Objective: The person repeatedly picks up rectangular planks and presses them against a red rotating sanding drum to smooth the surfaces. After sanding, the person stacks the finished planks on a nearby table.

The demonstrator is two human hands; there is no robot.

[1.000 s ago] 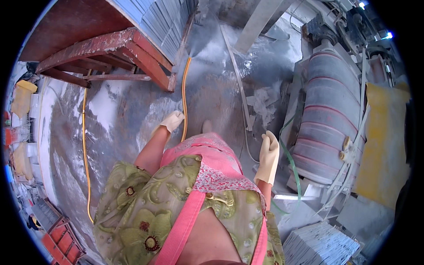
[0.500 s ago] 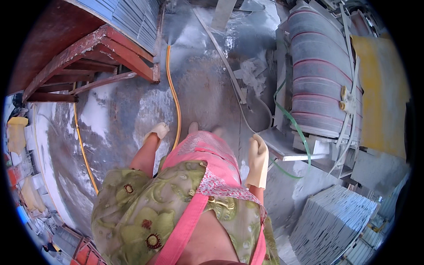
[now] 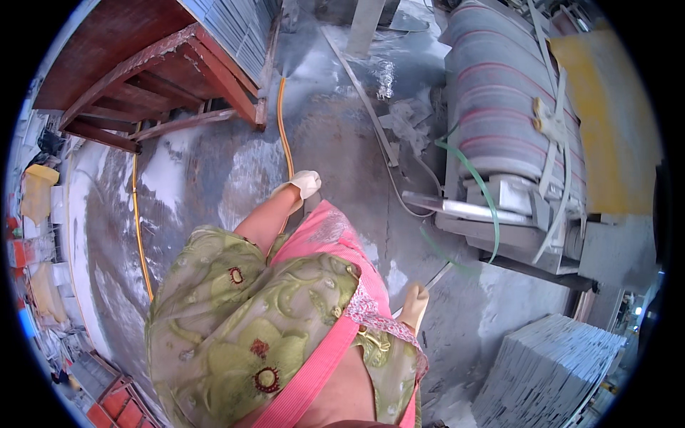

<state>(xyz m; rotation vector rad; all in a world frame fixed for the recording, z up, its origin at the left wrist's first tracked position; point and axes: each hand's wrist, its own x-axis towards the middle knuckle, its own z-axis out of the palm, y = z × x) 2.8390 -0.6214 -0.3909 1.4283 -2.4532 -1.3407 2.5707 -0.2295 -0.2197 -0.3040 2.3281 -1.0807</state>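
My left hand (image 3: 307,183), in a cream glove, is curled closed in front of my body, with nothing visible in it. The orange hose (image 3: 284,128) runs along the floor just beyond it. My right hand (image 3: 415,303), gloved alike, hangs low beside my pink apron (image 3: 314,232). Its fingers look curled, and I see nothing in them. A thin pale strip (image 3: 437,276) passes close behind that hand; it appears to lie on the floor. The toe of a shoe shows below my left hand.
A red metal frame (image 3: 225,78) carrying grey sheets stands at the far left. On the right are a large ribbed grey roll (image 3: 506,107), a loose green strap (image 3: 479,182) and a stack of grey slabs (image 3: 546,371). A long strip (image 3: 360,93) lies across the wet, dusty floor (image 3: 235,171).
My left hand has swung forward and to the right. My right hand has dropped back toward my side. The view has shifted, with the ribbed roll and frame displaced in it.
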